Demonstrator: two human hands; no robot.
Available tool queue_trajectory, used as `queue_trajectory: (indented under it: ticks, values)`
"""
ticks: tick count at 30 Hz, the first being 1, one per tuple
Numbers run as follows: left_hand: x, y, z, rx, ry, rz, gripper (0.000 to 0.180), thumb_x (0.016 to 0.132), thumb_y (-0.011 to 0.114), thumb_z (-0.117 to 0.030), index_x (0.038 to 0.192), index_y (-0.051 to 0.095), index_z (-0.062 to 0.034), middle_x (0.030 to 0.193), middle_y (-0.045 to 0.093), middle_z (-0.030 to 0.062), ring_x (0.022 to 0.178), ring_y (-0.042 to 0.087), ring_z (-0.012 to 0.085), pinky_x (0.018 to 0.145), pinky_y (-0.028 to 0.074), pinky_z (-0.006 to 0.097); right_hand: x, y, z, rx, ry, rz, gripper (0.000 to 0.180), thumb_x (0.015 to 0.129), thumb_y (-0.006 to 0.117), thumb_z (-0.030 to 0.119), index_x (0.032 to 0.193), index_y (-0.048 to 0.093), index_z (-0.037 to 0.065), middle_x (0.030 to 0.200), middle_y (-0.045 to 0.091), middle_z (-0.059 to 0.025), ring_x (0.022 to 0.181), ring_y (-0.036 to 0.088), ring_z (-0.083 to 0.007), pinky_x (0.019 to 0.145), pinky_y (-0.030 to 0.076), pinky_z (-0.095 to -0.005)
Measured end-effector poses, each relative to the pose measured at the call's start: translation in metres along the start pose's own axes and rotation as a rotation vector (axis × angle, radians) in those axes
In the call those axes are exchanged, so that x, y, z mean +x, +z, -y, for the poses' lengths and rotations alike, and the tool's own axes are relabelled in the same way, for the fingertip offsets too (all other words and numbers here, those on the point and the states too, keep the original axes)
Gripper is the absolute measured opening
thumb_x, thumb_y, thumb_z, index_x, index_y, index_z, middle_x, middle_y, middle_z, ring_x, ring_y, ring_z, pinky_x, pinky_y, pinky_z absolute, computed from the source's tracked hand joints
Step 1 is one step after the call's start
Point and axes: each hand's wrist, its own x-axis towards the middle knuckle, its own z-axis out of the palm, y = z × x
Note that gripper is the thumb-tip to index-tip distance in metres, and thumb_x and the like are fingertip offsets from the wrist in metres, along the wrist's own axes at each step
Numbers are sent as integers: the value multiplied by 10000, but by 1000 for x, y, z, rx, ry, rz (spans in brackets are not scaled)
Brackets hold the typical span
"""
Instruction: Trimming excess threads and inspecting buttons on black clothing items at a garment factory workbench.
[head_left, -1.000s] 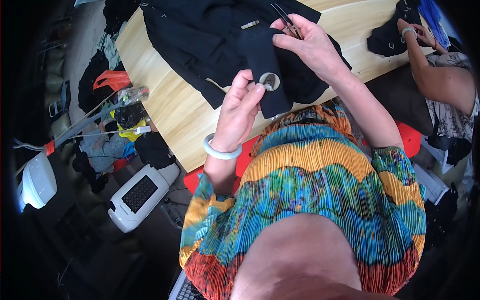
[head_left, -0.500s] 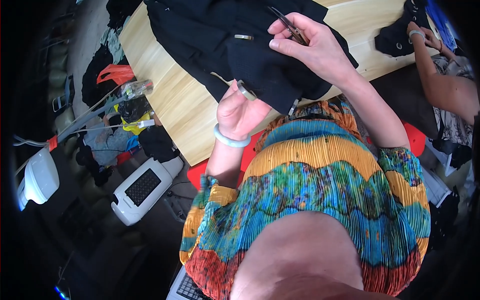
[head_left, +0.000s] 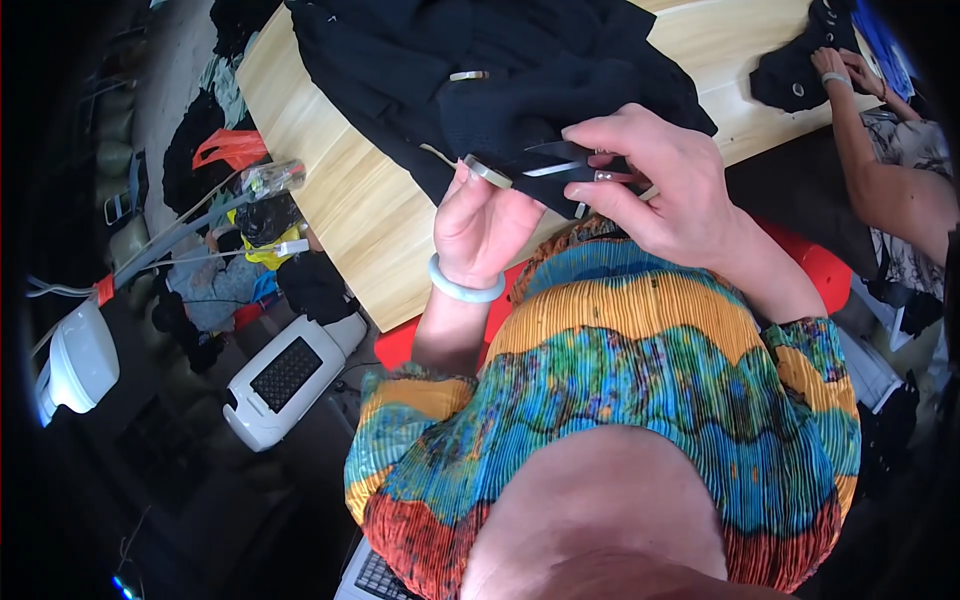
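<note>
My left hand [head_left: 485, 230] is closed, palm up, with thumb and fingers pinching a round, metal-coloured ring [head_left: 488, 172] at the near edge of a black garment [head_left: 480, 120]. A thin beige strip [head_left: 437, 153] juts out beside the fingertips; whether it joins the ring I cannot tell. In my right hand [head_left: 665, 185] are small thread snips [head_left: 555, 162], their blades apart and pointing left toward the ring without touching it. A second similar ring [head_left: 468, 76] shows farther up on the garment.
The garment spreads over a wood-grain table [head_left: 320, 200]. At the far right another person's hands [head_left: 840, 70] work on a black piece with rings [head_left: 797, 90]. Left of the table are a white lamp head [head_left: 80, 355], cables, bags [head_left: 232, 148] and a white appliance [head_left: 290, 380].
My right hand has come down and nearer with the snips, their blades now spread beside the left hand. The left hand stays almost in place; the far ring has shifted slightly left.
</note>
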Motion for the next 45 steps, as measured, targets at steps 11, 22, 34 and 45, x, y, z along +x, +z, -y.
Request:
queue_trajectory:
  ticks: [11, 22, 34, 45]
  values:
    - [1, 2, 7, -24, -13, 51, 406, 821, 462, -94, 1209, 353, -42, 1223, 405, 128, 1153, 365, 271, 979, 269, 403, -1, 0, -8, -262, -247, -50, 219, 637, 654, 120, 828, 573, 51, 693, 553, -52, 583, 555, -191, 505, 447, -250]
    - [2, 3, 8, 19, 1, 66, 448, 792, 504, -77, 1208, 348, -23, 1206, 420, 135, 1151, 367, 266, 988, 254, 391, -1, -1, -5, -166, -150, -47, 197, 638, 662, 81, 812, 583, 35, 692, 557, -59, 554, 552, -180, 477, 437, -238]
    - [4, 4, 0, 50, -2, -44, 473, 825, 493, -249, 1230, 344, -54, 1281, 334, 101, 1188, 308, 249, 1015, 182, 413, -5, 0, -10, 220, 178, -77, 303, 670, 671, 77, 928, 524, 10, 819, 510, -43, 667, 514, -76, 549, 437, -186]
    - [47, -11, -28, -138, -161, -232, 297, 885, 374, -229, 1108, 429, -40, 1104, 499, 107, 1029, 478, 224, 905, 362, 354, -13, 34, -70, 701, 527, 154, 340, 751, 581, 60, 1061, 451, 12, 852, 521, -15, 764, 477, -44, 687, 398, -186]
